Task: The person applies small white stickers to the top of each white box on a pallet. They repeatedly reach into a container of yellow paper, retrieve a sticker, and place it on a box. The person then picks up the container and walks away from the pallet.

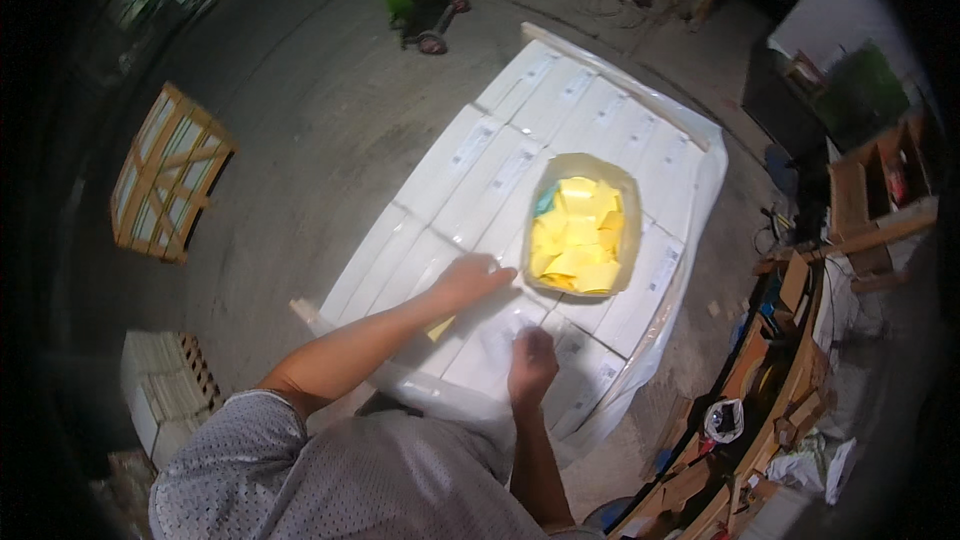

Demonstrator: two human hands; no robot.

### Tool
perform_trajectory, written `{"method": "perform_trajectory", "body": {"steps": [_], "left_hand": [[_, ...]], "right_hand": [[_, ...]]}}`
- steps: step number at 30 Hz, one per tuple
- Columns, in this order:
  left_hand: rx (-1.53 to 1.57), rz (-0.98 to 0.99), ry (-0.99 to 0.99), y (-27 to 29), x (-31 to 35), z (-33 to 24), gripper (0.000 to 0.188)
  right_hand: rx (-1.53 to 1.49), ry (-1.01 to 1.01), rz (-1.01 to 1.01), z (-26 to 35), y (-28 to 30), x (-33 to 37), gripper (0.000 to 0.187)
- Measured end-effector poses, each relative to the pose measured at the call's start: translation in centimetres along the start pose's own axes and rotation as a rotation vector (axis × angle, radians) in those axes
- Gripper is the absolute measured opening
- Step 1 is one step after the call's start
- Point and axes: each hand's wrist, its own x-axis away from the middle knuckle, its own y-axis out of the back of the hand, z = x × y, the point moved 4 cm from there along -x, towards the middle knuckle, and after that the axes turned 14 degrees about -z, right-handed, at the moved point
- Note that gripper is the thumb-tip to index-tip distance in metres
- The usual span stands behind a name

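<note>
My left hand (474, 282) is above the white boxes, left of the tub, with its fingers drawn together; what they hold, if anything, is too blurred to tell. Closer to me, my right hand (532, 368) is closed beside a pale, blurred, film-like patch (500, 342); what sits in its fingers I cannot make out. A translucent tub (630, 230) stands on the boxes just beyond my hands, full of yellow paper slips (575, 235) with a green piece at its left side. Under my left forearm lies a small yellow slip (440, 328). The long white boxes (455, 165) carry printed labels.
Clear plastic film (705, 175) hangs over the stack's right edge. A wooden crate (172, 175) stands on the floor at left, above a stack of pale slabs (160, 390). Cluttered wooden shelving (790, 380) runs along the right. A green wheeled machine (410, 0) stands at the back.
</note>
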Motion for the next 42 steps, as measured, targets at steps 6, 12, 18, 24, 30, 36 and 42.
{"method": "perform_trajectory", "body": {"steps": [6,12,18,24,30,36,42], "left_hand": [[0.363,0.233,0.515,1.5,6.6,9.2,0.039],[0.365,0.189,0.498,2.7,8.9,13.8,0.021],[0.436,0.081,0.520,2.5,10.4,17.2,0.018],[0.960,0.006,0.818,2.2,10.6,18.2,0.019],[0.951,0.014,0.915,2.5,10.4,17.7,0.018],[0.713,0.105,0.787,2.2,10.0,17.9,0.016],[0.520,0.081,0.610,1.9,8.6,20.2,0.013]], "right_hand": [[0.062,-0.157,0.138,1.2,-3.9,1.4,0.017],[-0.091,-0.163,0.236,1.9,-7.1,2.8,0.017],[-0.213,0.045,0.215,2.8,-9.6,3.5,0.030],[0.016,0.053,0.316,5.2,-10.9,3.7,0.050],[-0.005,0.240,0.306,6.3,-11.4,4.1,0.069],[0.026,0.129,0.284,4.7,-12.1,4.2,0.075],[-0.180,-0.144,0.264,-1.3,-14.2,3.9,0.046]]}}
